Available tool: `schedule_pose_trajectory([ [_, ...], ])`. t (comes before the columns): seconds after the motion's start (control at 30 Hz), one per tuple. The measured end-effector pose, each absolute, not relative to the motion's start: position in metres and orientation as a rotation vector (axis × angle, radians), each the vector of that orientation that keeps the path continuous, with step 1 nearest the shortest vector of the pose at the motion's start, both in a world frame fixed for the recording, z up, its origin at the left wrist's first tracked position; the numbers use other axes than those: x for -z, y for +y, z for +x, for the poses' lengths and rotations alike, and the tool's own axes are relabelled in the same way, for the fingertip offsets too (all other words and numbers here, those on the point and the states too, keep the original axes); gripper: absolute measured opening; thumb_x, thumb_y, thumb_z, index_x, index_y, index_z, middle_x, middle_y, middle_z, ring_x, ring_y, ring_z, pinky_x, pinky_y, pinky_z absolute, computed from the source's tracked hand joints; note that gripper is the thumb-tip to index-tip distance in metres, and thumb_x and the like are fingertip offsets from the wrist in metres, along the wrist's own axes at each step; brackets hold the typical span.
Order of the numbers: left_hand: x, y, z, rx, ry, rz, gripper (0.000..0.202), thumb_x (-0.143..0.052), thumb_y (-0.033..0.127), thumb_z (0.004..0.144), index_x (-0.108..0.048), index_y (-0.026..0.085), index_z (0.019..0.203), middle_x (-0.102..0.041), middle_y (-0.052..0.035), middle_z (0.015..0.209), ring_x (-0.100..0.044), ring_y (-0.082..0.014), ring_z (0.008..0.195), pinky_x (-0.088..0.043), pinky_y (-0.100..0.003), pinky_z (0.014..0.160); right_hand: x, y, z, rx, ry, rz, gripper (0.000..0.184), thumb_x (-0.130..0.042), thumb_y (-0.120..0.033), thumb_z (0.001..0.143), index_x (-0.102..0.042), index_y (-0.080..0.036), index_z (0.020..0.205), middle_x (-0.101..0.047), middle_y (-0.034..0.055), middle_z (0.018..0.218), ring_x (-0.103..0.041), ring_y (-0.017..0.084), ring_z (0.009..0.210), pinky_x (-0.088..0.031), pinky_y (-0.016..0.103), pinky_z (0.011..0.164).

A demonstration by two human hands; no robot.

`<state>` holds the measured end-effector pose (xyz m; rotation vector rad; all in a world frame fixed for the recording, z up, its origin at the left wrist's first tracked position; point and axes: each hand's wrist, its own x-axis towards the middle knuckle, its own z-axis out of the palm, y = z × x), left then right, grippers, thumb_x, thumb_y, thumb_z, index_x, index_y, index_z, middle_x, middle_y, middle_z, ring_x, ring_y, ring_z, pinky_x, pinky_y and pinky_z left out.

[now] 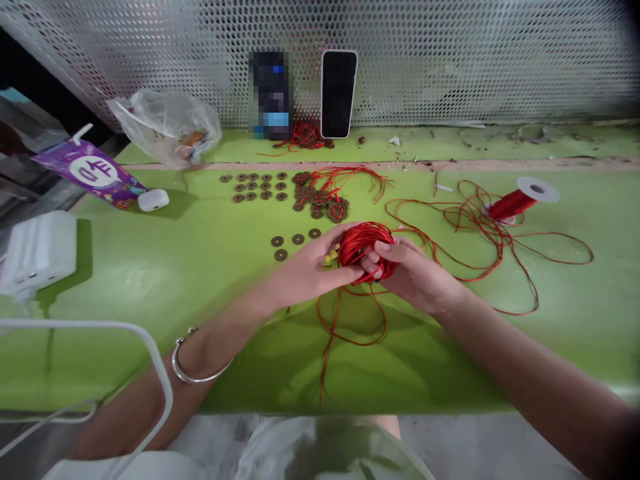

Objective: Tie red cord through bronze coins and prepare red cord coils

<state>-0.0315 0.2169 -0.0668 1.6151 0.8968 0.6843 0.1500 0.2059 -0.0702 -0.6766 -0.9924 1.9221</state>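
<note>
A coil of thin red cord (366, 241) is held between both hands above the green table. My left hand (333, 263) closes on its left side, thumb along the lower front. From the right, my right hand (413, 267) grips the coil, its thumb on the strands and fingertips showing through the middle. A small yellow thing (331, 257) shows by my left palm; its kind I cannot make out. Loose cord ends (326, 360) hang below the coil. Beyond the hands lies a cluster of round coins tied with red cord (320, 198).
Loose holed coins (251, 187) lie in rows left of the cluster. A spool of red cord (517, 201) lies at right amid loops. A phone (339, 95) leans on the perforated panel. At left are a plastic bag (167, 127), purple pouch (100, 175), white case (153, 199) and charger (40, 250).
</note>
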Motion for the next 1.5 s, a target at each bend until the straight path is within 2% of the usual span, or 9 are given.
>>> schedule_pose_trajectory([
  [0.13, 0.063, 0.22, -0.033, -0.733, 1.054, 1.604, 0.038, -0.066, 0.025, 0.073, -0.059, 0.021, 0.11, -0.063, -0.0076, 0.119, -0.055, -0.0264, 0.115, -0.039, -0.045, 0.103, 0.07, 0.205, 0.15, -1.946, -1.034, -0.648, 0.022, -0.07, -0.034, 0.076, -0.065, -0.018, 0.063, -0.057, -0.0005, 0.062, -0.051, 0.011, 0.06, -0.044, 0.023, 0.063],
  [0.3, 0.056, 0.224, -0.029, -0.895, 0.898, 1.565, 0.016, -0.061, 0.02, 0.075, -0.061, 0.016, 0.09, -0.067, -0.0031, 0.091, -0.062, -0.018, 0.092, -0.047, -0.035, 0.089, 0.071, 0.205, 0.148, -1.856, -1.053, -0.711, 0.01, -0.069, -0.032, 0.075, -0.069, -0.023, 0.077, -0.061, 0.0013, 0.073, -0.058, 0.017, 0.077, -0.046, 0.03, 0.082],
  [0.47, 0.059, 0.224, -0.024, -0.949, 0.872, 1.521, 0.012, -0.063, 0.019, 0.074, -0.058, 0.016, 0.085, -0.064, -0.0024, 0.084, -0.06, -0.0154, 0.082, -0.048, -0.03, 0.079, 0.067, 0.205, 0.147, -1.806, -1.006, -0.713, 0.022, -0.067, -0.042, 0.076, -0.061, -0.022, 0.067, -0.054, 0.0004, 0.07, -0.053, 0.016, 0.073, -0.045, 0.03, 0.081],
  [0.67, 0.062, 0.222, -0.024, -0.969, 0.907, 1.47, 0.009, -0.059, 0.023, 0.078, -0.056, 0.017, 0.084, -0.063, -0.0009, 0.082, -0.059, -0.0148, 0.079, -0.048, -0.029, 0.076, 0.063, 0.207, 0.146, -1.82, -1.038, -0.73, 0.034, -0.07, -0.045, 0.074, -0.049, -0.021, 0.059, -0.033, -0.0043, 0.056, -0.033, 0.012, 0.055, -0.037, 0.027, 0.062],
  [0.77, 0.063, 0.219, -0.022, -1.006, 0.856, 1.395, 0.006, -0.052, 0.021, 0.082, -0.056, 0.018, 0.085, -0.065, -0.0023, 0.086, -0.061, -0.0158, 0.084, -0.048, -0.032, 0.081, 0.064, 0.208, 0.146, -1.801, -1.157, -0.731, 0.032, -0.068, -0.042, 0.077, -0.051, -0.021, 0.059, -0.037, -0.0034, 0.057, -0.036, 0.013, 0.058, -0.036, 0.027, 0.063],
  [1.0, 0.061, 0.214, -0.021, -1.017, 0.801, 1.35, 0.005, -0.056, 0.018, 0.084, -0.052, 0.019, 0.087, -0.068, -0.0019, 0.084, -0.066, -0.0162, 0.083, -0.053, -0.033, 0.082, 0.07, 0.207, 0.148, -1.797, -1.118, -0.74, 0.017, -0.064, -0.035, 0.078, -0.062, -0.02, 0.069, -0.055, 0.0003, 0.071, -0.051, 0.015, 0.074, -0.04, 0.027, 0.075],
  [1.17, 0.06, 0.215, -0.022, -1.006, 0.742, 1.309, 0.009, -0.06, 0.021, 0.084, -0.056, 0.017, 0.091, -0.07, -0.0046, 0.089, -0.067, -0.0178, 0.087, -0.053, -0.035, 0.085, 0.072, 0.208, 0.149, -1.805, -1.071, -0.713, 0.016, -0.064, -0.033, 0.079, -0.062, -0.02, 0.068, -0.056, 0.0001, 0.071, -0.051, 0.014, 0.073, -0.042, 0.025, 0.075],
  [1.3, 0.058, 0.217, -0.022, -0.928, 0.707, 1.236, 0.013, -0.064, 0.023, 0.08, -0.061, 0.017, 0.091, -0.072, -0.0056, 0.087, -0.068, -0.021, 0.089, -0.054, -0.034, 0.079, 0.065, 0.206, 0.148, -1.821, -1.121, -0.711, 0.019, -0.063, -0.035, 0.078, -0.061, -0.021, 0.066, -0.053, 0.0007, 0.067, -0.05, 0.016, 0.071, -0.042, 0.028, 0.074],
  [1.5, 0.06, 0.221, -0.02, -0.915, 0.727, 1.19, 0.012, -0.067, 0.022, 0.077, -0.061, 0.016, 0.086, -0.068, -0.0025, 0.081, -0.064, -0.0159, 0.079, -0.05, -0.031, 0.078, 0.056, 0.205, 0.147, -1.804, -1.041, -0.696, 0.023, -0.059, -0.034, 0.079, -0.055, -0.022, 0.059, -0.052, 0.0008, 0.064, -0.05, 0.016, 0.068, -0.044, 0.03, 0.074],
])
